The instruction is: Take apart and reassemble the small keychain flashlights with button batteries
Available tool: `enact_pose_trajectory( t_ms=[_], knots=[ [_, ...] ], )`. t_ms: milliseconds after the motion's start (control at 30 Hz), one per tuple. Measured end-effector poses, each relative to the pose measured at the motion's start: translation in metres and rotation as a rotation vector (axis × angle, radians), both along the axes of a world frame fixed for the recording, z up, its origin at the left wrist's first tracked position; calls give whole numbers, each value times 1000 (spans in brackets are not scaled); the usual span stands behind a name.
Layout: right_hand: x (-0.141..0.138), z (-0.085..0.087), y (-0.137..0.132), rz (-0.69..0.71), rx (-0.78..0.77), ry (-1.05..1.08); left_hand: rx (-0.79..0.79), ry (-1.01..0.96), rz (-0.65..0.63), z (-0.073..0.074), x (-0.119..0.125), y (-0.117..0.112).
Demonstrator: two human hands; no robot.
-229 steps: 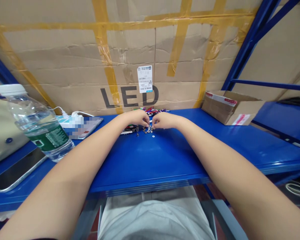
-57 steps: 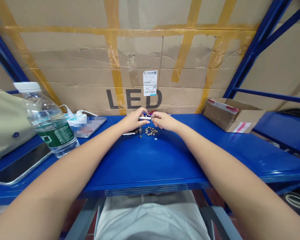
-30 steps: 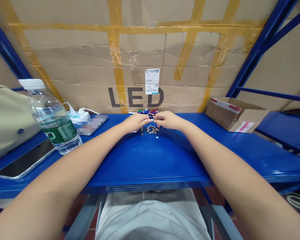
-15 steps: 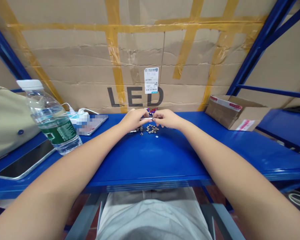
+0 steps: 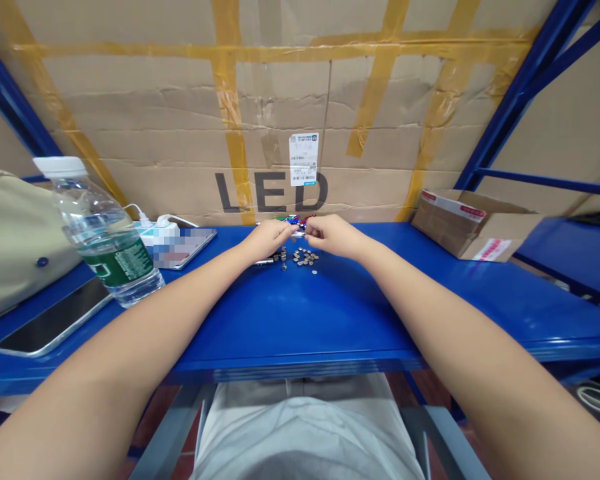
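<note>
My left hand (image 5: 270, 239) is at the far side of the blue table, its thumb and fingers pressed together beside a pile of shiny coloured pieces (image 5: 291, 219). What it holds, if anything, is hidden. Opposite it, my right hand (image 5: 331, 236) has its fingers curled in a pinch, on something too small to make out. A whitish piece (image 5: 299, 234) shows in the gap between the hands. Just nearer me lies a cluster of small round metal pieces (image 5: 305, 257). Small dark and silvery metal parts (image 5: 279, 257) lie below my left hand. One pale disc (image 5: 315, 272) lies apart.
On the left are a water bottle (image 5: 115, 247), a phone (image 5: 55, 320), a white power strip (image 5: 157, 233) with cables, another flat device (image 5: 193, 247) and a beige bag (image 5: 15, 247). An open cardboard box (image 5: 470, 223) stands right. A large taped carton (image 5: 180, 133) closes off the back.
My hands have drawn apart; earlier their fingertips met around a thin pale piece. The left fingers now point toward the coloured pile, and more of that pile shows.
</note>
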State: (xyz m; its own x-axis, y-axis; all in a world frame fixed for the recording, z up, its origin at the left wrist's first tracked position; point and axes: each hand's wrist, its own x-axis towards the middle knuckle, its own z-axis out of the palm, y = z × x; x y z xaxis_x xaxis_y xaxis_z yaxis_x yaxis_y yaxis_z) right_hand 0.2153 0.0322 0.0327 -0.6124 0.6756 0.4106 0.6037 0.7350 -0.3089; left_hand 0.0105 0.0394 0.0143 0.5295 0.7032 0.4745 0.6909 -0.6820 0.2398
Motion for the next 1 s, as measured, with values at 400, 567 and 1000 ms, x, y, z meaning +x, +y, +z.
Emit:
enact_pose_trajectory(
  t_ms=[400,567,1000],
  knots=[
    [7,-7,11,21,78,-85,5,-43,-102,-9,5,3],
    [7,-5,8,65,26,-87,11,-7,-93,-10,5,5],
    [8,-11,17,50,-135,-350,-5,271,-161,-14,0,6]
  ],
)
